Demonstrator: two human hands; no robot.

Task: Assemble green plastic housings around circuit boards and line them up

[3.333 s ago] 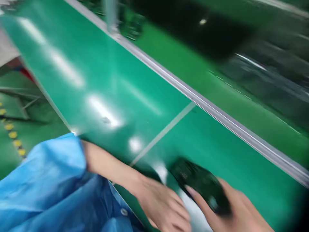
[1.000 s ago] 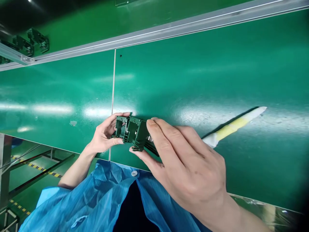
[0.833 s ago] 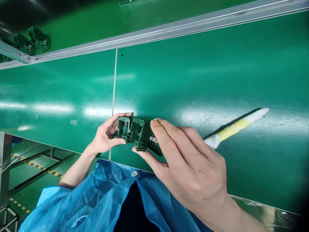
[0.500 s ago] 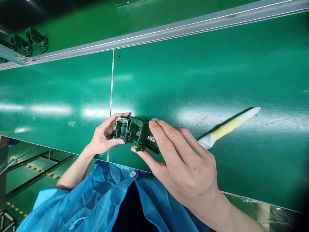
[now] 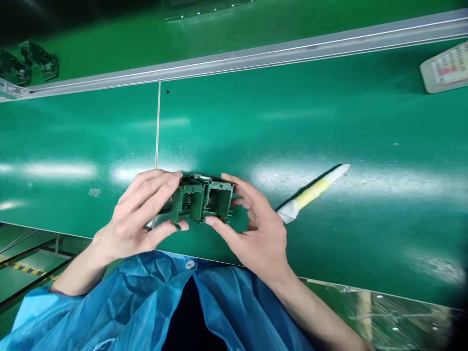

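A dark green plastic part (image 5: 203, 199) with ribs and small openings is held just above the near edge of the green table (image 5: 256, 122). My left hand (image 5: 137, 214) grips its left end, fingers over the top and thumb underneath. My right hand (image 5: 256, 229) grips its right end, with the thumb at the lower front and the fingers curled behind it. Both hands are closed on the part.
A white and yellow stick-shaped tool (image 5: 310, 193) lies on the table to the right of my hands. A white labelled object (image 5: 444, 72) sits at the far right. A metal rail (image 5: 256, 53) runs along the back. Dark green parts (image 5: 29, 61) sit at the upper left.
My right hand has pulled back and now grips the part from its right end instead of covering it. The left hand has wrapped further over the part. The view has shifted right, showing the white labelled object.
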